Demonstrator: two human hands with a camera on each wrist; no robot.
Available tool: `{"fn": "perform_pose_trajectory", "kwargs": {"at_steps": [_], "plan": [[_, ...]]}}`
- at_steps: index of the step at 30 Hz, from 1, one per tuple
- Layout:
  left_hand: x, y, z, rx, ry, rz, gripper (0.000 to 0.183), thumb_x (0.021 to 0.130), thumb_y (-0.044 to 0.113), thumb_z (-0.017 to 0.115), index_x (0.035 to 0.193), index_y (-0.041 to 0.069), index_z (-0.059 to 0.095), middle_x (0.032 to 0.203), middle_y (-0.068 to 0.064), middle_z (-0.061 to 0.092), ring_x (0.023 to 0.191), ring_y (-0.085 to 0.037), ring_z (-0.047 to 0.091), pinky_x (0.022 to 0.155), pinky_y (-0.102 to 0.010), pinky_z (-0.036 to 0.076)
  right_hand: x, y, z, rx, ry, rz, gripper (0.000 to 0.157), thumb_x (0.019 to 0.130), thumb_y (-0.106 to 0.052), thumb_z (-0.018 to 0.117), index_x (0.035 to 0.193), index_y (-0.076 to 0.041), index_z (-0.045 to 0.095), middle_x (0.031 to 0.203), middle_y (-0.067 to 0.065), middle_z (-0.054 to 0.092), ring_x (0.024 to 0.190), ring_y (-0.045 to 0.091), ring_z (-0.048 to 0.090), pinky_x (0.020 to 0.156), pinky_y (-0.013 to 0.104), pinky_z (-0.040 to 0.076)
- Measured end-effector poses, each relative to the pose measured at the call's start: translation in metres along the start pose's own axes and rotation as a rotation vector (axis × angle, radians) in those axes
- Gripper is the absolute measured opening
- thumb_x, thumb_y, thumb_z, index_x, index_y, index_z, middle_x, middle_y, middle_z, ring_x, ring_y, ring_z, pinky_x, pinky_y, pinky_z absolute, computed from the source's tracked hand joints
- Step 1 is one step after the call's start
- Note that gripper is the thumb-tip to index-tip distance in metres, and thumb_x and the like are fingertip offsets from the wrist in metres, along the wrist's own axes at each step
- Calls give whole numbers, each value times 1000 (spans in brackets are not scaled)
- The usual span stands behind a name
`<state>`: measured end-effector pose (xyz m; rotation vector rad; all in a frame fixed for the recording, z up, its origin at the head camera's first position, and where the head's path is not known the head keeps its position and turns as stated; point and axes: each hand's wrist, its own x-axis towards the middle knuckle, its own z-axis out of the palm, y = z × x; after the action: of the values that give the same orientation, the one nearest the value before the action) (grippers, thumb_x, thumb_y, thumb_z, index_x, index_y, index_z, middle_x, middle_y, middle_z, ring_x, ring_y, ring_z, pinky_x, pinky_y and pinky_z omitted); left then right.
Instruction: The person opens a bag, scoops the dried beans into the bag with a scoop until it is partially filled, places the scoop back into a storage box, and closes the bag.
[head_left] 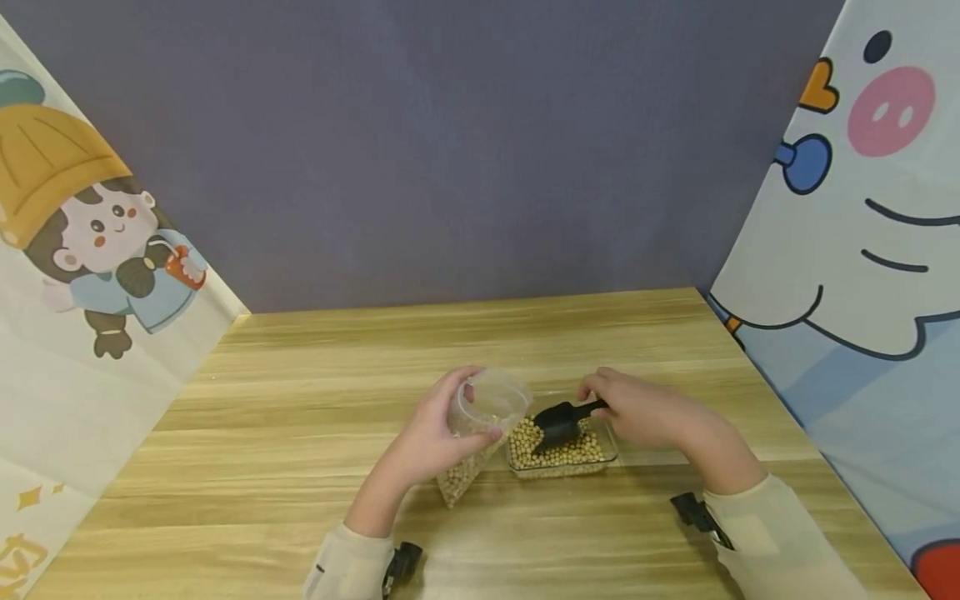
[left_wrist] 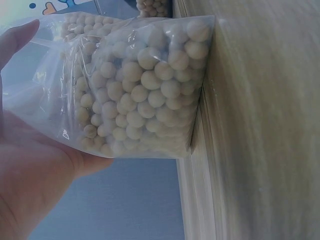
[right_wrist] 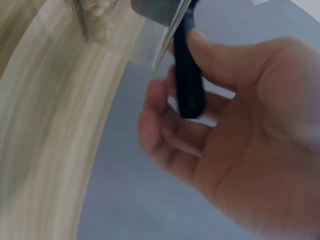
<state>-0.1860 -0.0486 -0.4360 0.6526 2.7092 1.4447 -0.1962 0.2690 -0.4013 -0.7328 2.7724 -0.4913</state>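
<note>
A clear plastic bag (head_left: 459, 483) stands on the table, its lower part filled with pale yellow soybeans. My left hand (head_left: 427, 429) grips its upper part, thumb and fingers curled round the wide, round mouth. The left wrist view shows the bag (left_wrist: 145, 90) upright, its bottom on the table. Just right of it is a rectangular glass container (head_left: 613, 454) of soybeans (head_left: 577, 452). My right hand (head_left: 645, 408) pinches the handle of a black scoop (head_left: 558, 425), whose bowl lies among those beans. In the right wrist view the handle (right_wrist: 190, 90) sits between thumb and fingers.
The wooden table (head_left: 300, 433) extends on all sides of the container and bag. A dark grey-blue panel (head_left: 450, 167) rises behind its far edge. Cartoon-printed panels (head_left: 150, 308) border it left and right.
</note>
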Motion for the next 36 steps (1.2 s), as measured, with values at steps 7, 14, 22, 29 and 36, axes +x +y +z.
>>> {"fn": "perform_pose_trajectory", "kwargs": {"at_steps": [7, 14, 22, 29, 36], "plan": [[1, -1, 0, 11, -5, -7, 89, 81, 28, 92, 157, 24, 47, 126, -4, 60, 108, -18, 61, 96, -42, 57, 1, -2, 0, -146, 65, -85, 13, 95, -13, 79, 105, -21, 76, 102, -8, 67, 98, 19, 60, 91, 48, 56], [0, 0, 0, 5, -2, -10, 89, 81, 28, 92, 157, 22, 47, 126, -5, 60, 109, -19, 62, 95, -41, 58, 6, -3, 4, -116, 66, -139, 14, 96, -12, 79, 104, -23, 77, 102, -10, 69, 99, 15, 65, 85, 41, 58], [0, 1, 0, 10, 3, -10, 88, 81, 27, 92, 157, 24, 48, 125, -4, 60, 109, -19, 62, 96, -43, 58, 9, 6, 8, -30, 47, -178, 18, 94, -12, 80, 106, -26, 79, 103, -13, 70, 98, 10, 66, 83, 38, 58], [0, 1, 0, 15, 5, -9, 90, 80, 26, 92, 158, 19, 47, 125, -4, 60, 109, -20, 61, 97, -45, 58, 10, 8, 9, 10, 19, -189, 18, 94, -13, 80, 106, -26, 79, 104, -13, 70, 94, 7, 63, 81, 36, 57], [0, 0, 1, 15, 5, -18, 91, 80, 28, 92, 158, 21, 46, 125, -5, 60, 109, -20, 62, 97, -45, 58, 10, 18, 9, 138, -5, -216, 17, 98, -13, 75, 110, -26, 78, 106, -11, 71, 89, 8, 60, 77, 30, 53]]}}
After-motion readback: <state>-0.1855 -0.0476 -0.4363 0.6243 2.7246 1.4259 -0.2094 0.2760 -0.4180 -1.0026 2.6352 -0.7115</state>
